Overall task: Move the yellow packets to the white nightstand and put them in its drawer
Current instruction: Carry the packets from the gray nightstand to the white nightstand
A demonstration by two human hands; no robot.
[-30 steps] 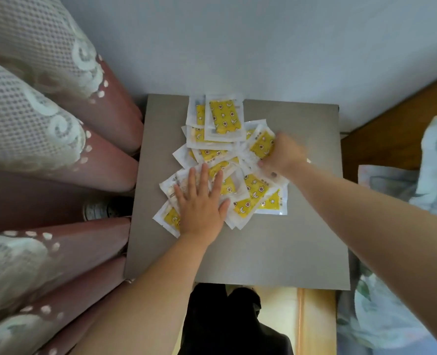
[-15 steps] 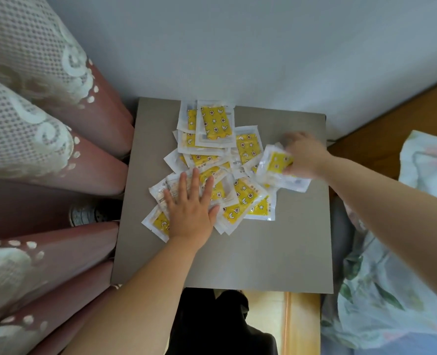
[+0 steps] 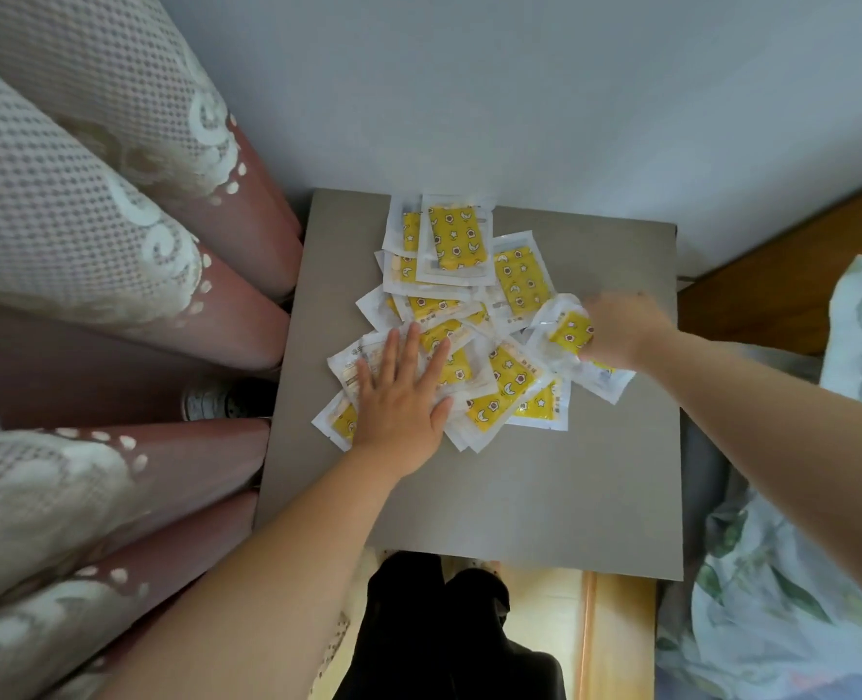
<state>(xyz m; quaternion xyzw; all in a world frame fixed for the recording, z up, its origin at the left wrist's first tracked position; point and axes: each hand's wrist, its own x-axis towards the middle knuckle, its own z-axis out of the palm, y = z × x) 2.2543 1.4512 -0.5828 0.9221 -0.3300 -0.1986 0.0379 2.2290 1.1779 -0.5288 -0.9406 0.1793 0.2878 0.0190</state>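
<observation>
Fingers [image 3: 590,348] first: on the right hand [image 3: 621,336] they're curled round one clear-edged yellow patterned plastic packet [image 3: 568,331], gripping it by its right-hand end. It's a bit blurred, and I can't tell whether it's clear of the heap. Now the left hand [image 3: 398,401]: flat out, fingers straight and spread, pressing down on the near packets and gripping nothing.

Between the two hands sprawls the loose pile of yellow packets in clear wrappers [image 3: 504,391], lying on the grey square-topped desk [image 3: 545,497]. The pile's long axis runs from the desk's 12 o'clock edge down toward 7 o'clock. From the right fingers the bulk lies at 9 to 10 o'clock, right up against the held packet. The left hand covers the pile's 7 o'clock end, so it looks the nearer hand for most of the heap, while the right has the 3 o'clock stragglers.

No white nightstand or drawer shows here, so I'd say the carrying is all to come.

Further out: pink curtains with white lace [image 3: 116,245] at the desk's 9 o'clock, a pale wall [image 3: 520,93] at 12, floral bedding [image 3: 772,598] around 4.
</observation>
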